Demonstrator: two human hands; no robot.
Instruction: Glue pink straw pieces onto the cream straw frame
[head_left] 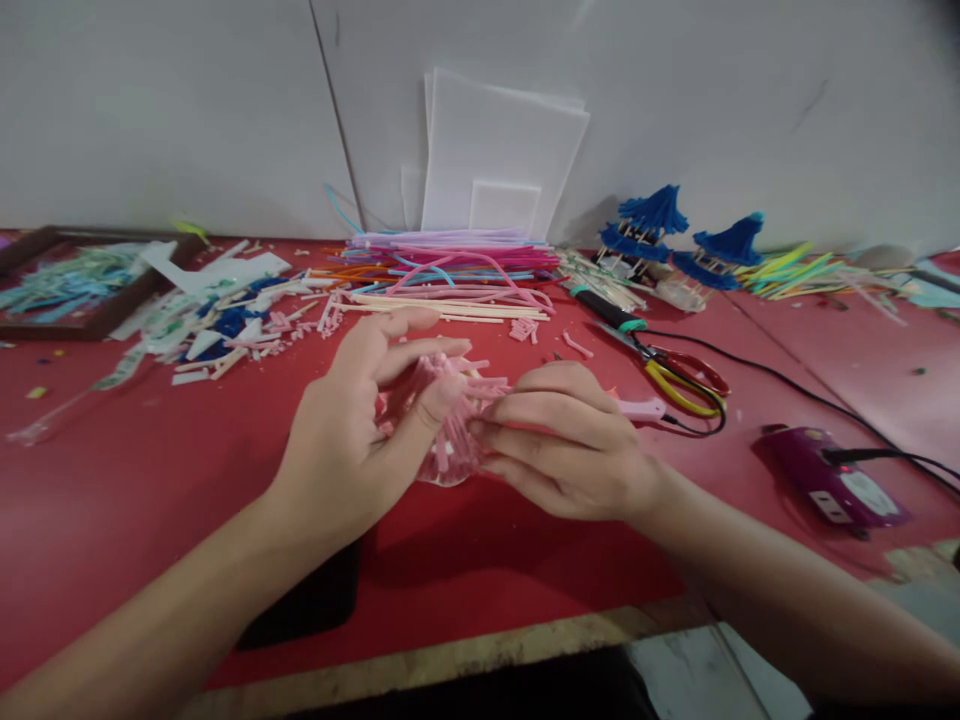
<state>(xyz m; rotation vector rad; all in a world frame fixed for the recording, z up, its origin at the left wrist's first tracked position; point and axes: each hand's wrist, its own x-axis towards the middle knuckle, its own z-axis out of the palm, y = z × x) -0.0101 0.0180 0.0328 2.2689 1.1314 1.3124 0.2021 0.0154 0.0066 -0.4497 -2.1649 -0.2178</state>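
Note:
A small structure of pink pipe-like strips (454, 432) on a clear base is held up above the red table. My left hand (367, 400) grips it from the left, thumb across its front and fingers around the back. From the right, my right hand (562, 435) has its fingertips pinched together at the side of the strips, close to one pink strip that sticks out. What lies inside that pinch is hidden by the fingers. The back of the pink structure is covered by my left hand.
Long coloured strips (450, 265) lie along the wall, with scraps (232, 320) at left beside a brown tray (105, 325). On the right are a soldering iron (609, 308), yellow-and-red pliers (679, 390), a purple power box (832, 480) and blue-roofed models (645, 225). A black object (307, 605) lies near the front edge.

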